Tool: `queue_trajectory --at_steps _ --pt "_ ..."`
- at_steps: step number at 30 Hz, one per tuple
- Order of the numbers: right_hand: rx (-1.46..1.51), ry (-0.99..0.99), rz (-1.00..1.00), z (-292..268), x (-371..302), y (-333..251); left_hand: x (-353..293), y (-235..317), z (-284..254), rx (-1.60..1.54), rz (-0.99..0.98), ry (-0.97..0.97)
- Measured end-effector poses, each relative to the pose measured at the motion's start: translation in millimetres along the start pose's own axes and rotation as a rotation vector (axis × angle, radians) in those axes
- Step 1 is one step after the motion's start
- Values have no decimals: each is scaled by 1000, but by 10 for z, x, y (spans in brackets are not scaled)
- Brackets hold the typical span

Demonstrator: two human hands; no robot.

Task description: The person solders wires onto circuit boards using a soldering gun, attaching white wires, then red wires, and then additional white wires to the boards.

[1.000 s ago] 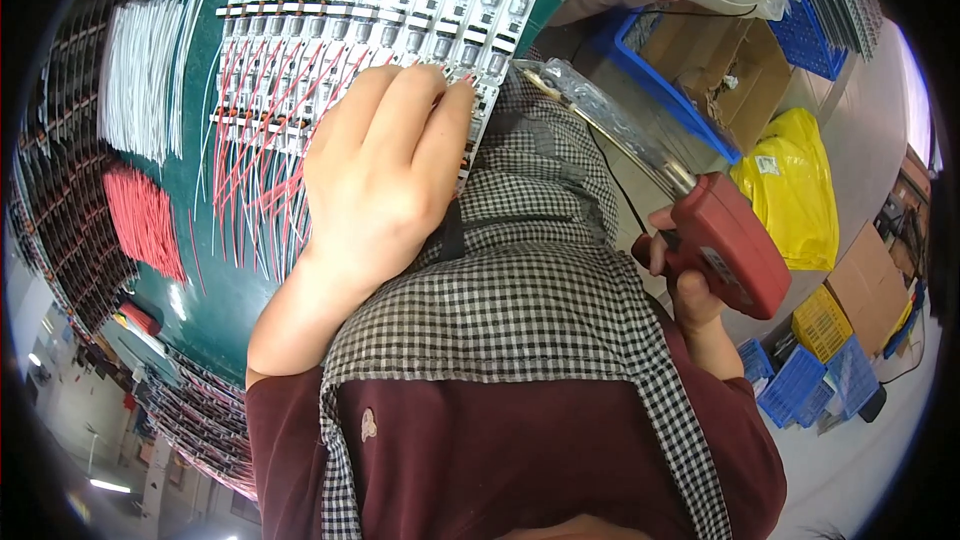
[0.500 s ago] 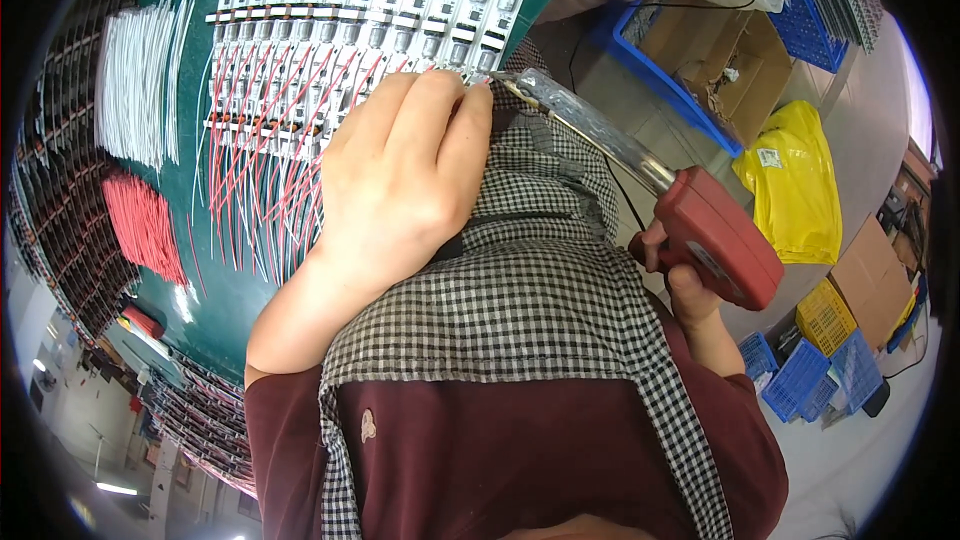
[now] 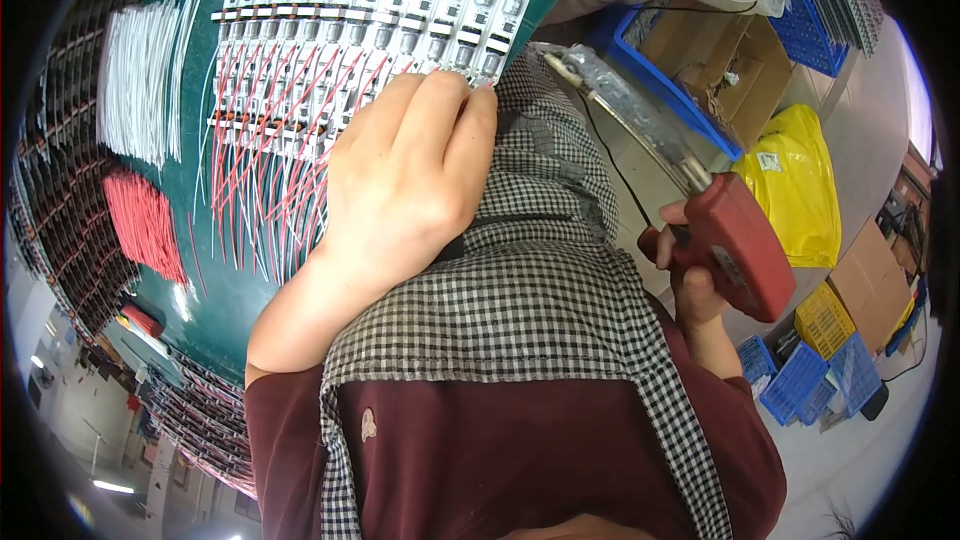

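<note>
My left hand rests over the near right part of a panel of white circuit boards, its fingers bent downward and close together. Whatever the fingertips pinch is hidden behind them. Thin red and white wires trail from the boards' lower rows, left of this hand. In my right hand is a red pistol-shaped soldering gun, fingers curled round its grip. The gun's long metal barrel points up and left, with its tip off the panel's right edge, apart from my left hand.
Bundles of white wires and red wires lie on the green table. Stacked boards line the far left. To the right are a blue crate with a cardboard box, a yellow bag and small blue baskets.
The soldering gun has drawn back to the right and slightly down, its tip leaving the spot beside my left fingertips. My left hand and the panel have shifted only slightly.
</note>
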State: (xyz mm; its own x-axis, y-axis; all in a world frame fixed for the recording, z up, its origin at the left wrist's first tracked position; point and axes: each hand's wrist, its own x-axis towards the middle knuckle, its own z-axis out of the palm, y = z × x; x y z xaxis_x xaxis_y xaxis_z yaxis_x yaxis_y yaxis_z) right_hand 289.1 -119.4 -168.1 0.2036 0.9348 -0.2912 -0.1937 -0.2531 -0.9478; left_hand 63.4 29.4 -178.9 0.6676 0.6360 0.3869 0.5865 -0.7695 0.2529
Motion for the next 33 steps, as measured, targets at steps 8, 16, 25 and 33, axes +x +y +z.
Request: queue_trajectory --at_steps 8,16,25,33 --pt "77 -3 27 -58 91 -5 23 -35 -198 -57 -110 -139" --pt "54 0 -336 41 295 -44 -367 71 -114 139 -251 -297" --pt "95 -49 -391 231 -123 1 -967 148 -495 92 -210 -277" --pt "-98 132 -542 266 337 -253 -978 56 -662 38 -219 -132"
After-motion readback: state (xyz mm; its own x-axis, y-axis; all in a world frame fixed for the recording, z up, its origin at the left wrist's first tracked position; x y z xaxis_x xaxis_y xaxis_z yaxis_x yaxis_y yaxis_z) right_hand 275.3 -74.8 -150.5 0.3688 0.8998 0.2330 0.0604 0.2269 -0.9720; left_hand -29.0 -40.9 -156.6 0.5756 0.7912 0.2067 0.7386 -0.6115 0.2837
